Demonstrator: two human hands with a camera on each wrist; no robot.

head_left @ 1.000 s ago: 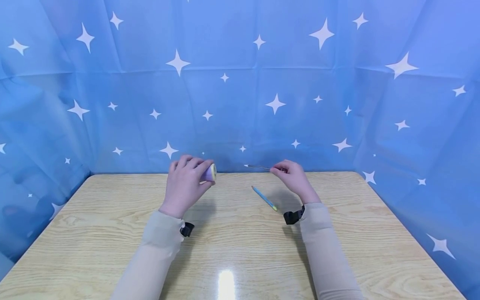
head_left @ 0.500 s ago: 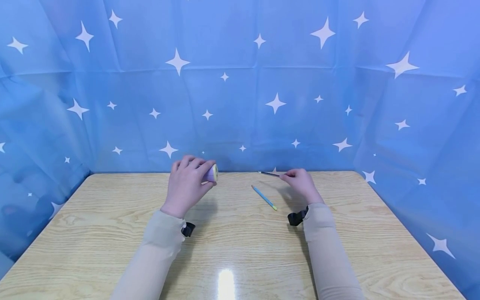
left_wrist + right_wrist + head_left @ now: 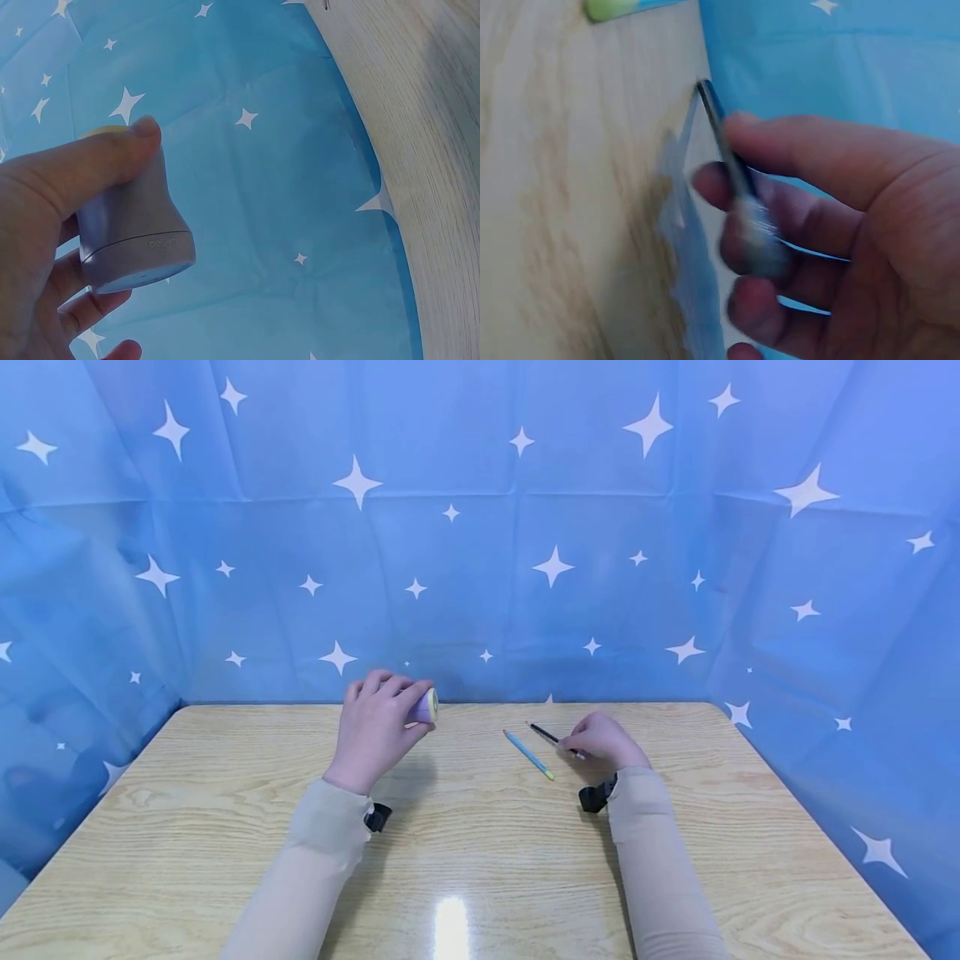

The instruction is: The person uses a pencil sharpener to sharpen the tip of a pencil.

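- Blue backdrop (image 3: 480, 568) with white stars, behind both grips, cut off by the top and side edges.
- Counter (image 3: 480, 843), beneath both grips, its near edge out of sight.
- Left grip (image 3: 375, 727): fingers and thumb curled round the purple container.
- Right grip (image 3: 604, 742): finger and thumb pinching the dark stick.
- Purple container (image 3: 135, 206), inside the left grip, tilted, its yellowish end partly behind a fingertip; tiny lettering on its band cannot be read for certain.
- Blue pencil (image 3: 528, 753), on the counter left of the right grip, apart from it.
- Dark stick (image 3: 543, 732), angling out leftward from the right grip; its pale end is blurred and partly covered, any writing unreadable.
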